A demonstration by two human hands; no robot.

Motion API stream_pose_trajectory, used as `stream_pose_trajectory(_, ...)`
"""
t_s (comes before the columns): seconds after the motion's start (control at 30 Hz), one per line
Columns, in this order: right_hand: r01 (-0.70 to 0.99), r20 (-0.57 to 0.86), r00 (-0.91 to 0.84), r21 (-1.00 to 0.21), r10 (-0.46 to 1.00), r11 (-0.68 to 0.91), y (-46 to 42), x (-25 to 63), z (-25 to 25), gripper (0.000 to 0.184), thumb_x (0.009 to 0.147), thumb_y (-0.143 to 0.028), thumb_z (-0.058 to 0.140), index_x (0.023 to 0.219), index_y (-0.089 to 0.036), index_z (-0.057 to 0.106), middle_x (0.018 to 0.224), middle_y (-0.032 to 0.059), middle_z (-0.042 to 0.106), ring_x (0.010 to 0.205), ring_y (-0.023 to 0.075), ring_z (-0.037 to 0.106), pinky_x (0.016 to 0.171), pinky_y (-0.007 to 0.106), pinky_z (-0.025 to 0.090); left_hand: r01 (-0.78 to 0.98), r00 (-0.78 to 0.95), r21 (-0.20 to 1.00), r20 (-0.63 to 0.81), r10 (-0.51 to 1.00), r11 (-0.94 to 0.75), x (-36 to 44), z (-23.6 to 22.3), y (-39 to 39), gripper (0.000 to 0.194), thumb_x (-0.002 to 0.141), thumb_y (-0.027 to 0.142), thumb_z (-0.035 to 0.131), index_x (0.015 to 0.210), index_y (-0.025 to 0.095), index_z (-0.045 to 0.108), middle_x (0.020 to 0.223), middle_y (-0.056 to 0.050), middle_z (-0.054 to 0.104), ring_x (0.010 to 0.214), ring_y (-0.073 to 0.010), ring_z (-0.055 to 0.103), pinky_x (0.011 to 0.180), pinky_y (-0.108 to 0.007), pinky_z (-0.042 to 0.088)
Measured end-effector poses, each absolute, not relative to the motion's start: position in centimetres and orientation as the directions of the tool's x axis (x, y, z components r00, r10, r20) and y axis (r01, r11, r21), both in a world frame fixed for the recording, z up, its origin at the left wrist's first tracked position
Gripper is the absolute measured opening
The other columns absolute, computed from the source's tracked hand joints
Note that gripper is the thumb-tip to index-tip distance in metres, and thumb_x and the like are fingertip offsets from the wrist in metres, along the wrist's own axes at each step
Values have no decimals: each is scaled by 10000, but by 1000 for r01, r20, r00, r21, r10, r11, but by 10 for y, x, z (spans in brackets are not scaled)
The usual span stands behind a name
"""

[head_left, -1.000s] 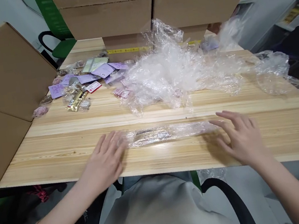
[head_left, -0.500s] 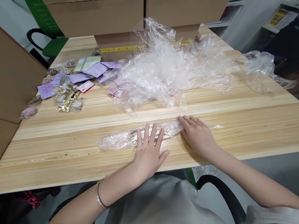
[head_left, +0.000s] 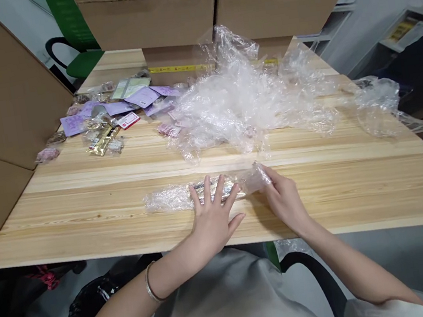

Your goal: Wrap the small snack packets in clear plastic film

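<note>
A long strip of clear plastic wrap (head_left: 168,199) lies across the wooden table in front of me, around a gold-coloured packet (head_left: 221,187) that shows partly through it. My left hand (head_left: 214,213) rests on the packet with its fingers spread, pressing from above. At the strip's right end, my right hand (head_left: 283,195) pinches the plastic, and that end is lifted and folded up off the wood. The packet's print is covered by film and fingers.
Crumpled clear plastic film (head_left: 228,108) is heaped at the table's back. Left of it lie purple cards (head_left: 142,98), a red-and-white card (head_left: 128,120) and several small gold packets (head_left: 103,140). Cardboard boxes (head_left: 0,100) stand left and behind. A green chair (head_left: 84,63) is beyond.
My right hand lay flat on the strip's right end; now it grips that end and has raised it. My left hand stays on the packet. The view has shifted slightly.
</note>
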State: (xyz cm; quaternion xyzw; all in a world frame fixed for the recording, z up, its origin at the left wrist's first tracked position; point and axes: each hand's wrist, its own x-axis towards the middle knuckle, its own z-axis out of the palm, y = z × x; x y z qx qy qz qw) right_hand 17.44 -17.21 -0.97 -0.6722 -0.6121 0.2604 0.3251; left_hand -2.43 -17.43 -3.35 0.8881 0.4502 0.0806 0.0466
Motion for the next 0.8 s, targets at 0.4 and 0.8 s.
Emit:
stream_pose_trajectory(0.4,755,374,-56,-591,926,285,-168,119,-26,268,941,-308,545,1186,-257,640,1332,96,644,1252,290,592,1079,529,450,778,614,174,-14,789,-603,-23,-23,-170,608,928,524,503,1418,166,544,1512,-211,447,1490,-493,82,1100,-808,86)
stream_pose_trajectory(0.8,776,462,-265,-419,847,471,-149,117,-46,389,996,-177,423,1323,-101,619,1347,165,618,1300,265,554,1121,468,450,730,645,291,5,764,-618,-29,-22,-165,614,939,465,522,1447,125,480,1559,-236,354,1488,-476,135,1129,-768,38)
